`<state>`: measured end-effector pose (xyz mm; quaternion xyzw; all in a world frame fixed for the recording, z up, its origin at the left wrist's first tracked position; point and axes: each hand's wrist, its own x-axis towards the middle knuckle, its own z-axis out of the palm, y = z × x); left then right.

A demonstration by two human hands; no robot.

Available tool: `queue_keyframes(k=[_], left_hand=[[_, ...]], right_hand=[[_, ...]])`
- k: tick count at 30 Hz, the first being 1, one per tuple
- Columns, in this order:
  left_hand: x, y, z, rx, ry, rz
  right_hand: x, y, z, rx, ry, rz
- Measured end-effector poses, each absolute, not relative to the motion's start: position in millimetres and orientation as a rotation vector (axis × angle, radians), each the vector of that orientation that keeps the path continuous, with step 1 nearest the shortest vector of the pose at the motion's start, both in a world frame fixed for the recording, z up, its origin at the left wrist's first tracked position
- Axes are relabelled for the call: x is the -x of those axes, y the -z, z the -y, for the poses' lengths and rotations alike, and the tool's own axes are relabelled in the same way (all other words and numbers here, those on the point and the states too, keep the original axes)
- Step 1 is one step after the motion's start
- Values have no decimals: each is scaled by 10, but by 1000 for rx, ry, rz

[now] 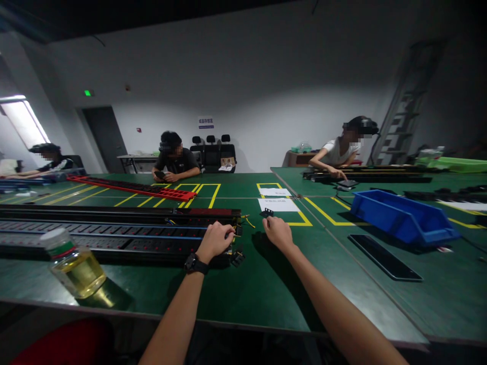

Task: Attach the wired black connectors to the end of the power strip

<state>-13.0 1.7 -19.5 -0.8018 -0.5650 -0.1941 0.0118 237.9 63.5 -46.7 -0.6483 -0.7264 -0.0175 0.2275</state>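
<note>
The left hand (215, 239), a black watch on its wrist, is curled into a loose fist at the near end of a long black power strip (114, 242), its fingers pinching a thin yellow wire (238, 234) that sticks out from the strip's end cap. The strip is a narrow, dark bar running far off to the left of that hand, lined with a row of sockets and small red dots; a second similar black strip (122, 214) lies just beyond it, and a red one (133, 186) lies farther back. The right hand (278, 231) rests just to the right of the strip's end, fingers bent around a small black part (268, 212); whether it truly grips it cannot be told. Beyond that hand lie two white paper sheets (277, 204). One blue bin (403, 215) and one flat black panel (384, 256) sit well to the right. One bottle of yellow liquid (74, 263) stands left of the left hand. Three other people sit at the far sides of the green table (266, 284).
</note>
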Motion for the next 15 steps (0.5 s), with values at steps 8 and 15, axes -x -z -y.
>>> queue_keyframes(k=[8,15], left_hand=[[145,206,-38,2513,629,1759],[138,192,-37,2510,626,1740]], right_hand=[[-2532,288,-627,2038,-118,1808],[-2819,436,-799,2122,-236,1823]])
